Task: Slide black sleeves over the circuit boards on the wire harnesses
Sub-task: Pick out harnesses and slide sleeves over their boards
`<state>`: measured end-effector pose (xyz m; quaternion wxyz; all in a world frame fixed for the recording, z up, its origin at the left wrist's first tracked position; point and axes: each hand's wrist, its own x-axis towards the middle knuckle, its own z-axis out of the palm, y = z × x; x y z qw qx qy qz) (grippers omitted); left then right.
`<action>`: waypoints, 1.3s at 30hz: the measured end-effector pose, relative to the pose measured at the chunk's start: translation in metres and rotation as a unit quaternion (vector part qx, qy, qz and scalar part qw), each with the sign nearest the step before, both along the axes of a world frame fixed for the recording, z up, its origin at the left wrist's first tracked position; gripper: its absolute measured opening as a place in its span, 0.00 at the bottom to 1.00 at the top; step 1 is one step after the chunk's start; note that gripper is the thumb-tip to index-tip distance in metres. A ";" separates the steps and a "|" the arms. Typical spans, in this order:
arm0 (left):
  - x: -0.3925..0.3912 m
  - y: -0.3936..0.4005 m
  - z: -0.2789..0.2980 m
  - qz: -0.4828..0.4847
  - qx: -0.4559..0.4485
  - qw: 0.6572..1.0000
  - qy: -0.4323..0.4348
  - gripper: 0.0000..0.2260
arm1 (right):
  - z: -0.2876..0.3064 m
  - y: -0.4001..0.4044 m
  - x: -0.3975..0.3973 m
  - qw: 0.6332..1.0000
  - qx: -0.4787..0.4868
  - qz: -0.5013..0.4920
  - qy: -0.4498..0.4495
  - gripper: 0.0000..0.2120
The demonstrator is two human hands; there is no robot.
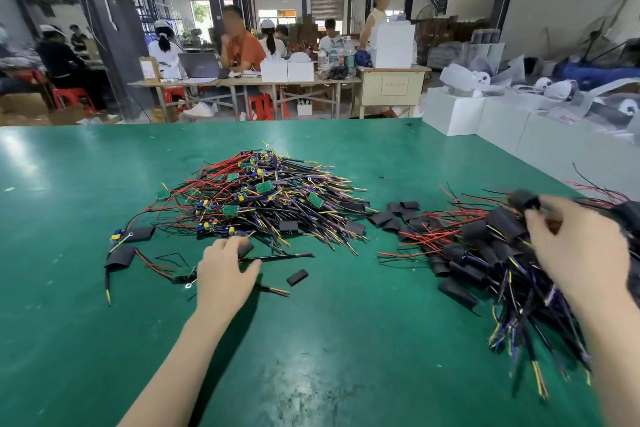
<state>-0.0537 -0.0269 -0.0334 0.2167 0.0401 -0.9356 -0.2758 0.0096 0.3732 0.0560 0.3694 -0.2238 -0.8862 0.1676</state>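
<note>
Fingers [535,218] of right hand [581,250] pinch a black sleeve [524,199] | left hand [225,270] relaxed on tabletop [311,340] | best to steady a harness [277,256] first.

The green surface [104,340] looks smooth and faintly glossy, scuffed at lower centre, the black sleeves [297,277] matt, and the wires [277,198] plastic-coated.

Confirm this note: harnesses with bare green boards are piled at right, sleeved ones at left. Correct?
Reversed. The head view shows the pile with bare green boards at centre-left and the sleeved harnesses at right, under the right hand.
</note>
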 end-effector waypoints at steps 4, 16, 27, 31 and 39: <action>-0.005 -0.002 -0.006 0.019 -0.108 0.993 -0.042 0.14 | -0.009 0.009 -0.004 0.998 0.013 -0.001 -0.060 0.12; 0.000 -0.003 0.003 0.065 -0.127 0.989 0.028 0.04 | -0.025 -0.136 -0.099 0.923 0.180 0.285 -0.185 0.12; -0.003 -0.025 0.010 -0.144 -0.154 0.976 -0.046 0.05 | -0.056 -0.141 -0.139 0.909 0.123 0.282 -0.283 0.06; 0.000 -0.017 0.008 -0.142 -0.197 0.970 -0.015 0.04 | -0.059 -0.134 -0.140 0.912 0.062 0.309 -0.263 0.10; 0.008 -0.004 0.015 -0.156 -0.099 0.971 0.154 0.06 | -0.059 -0.129 -0.137 0.901 0.056 0.332 -0.273 0.12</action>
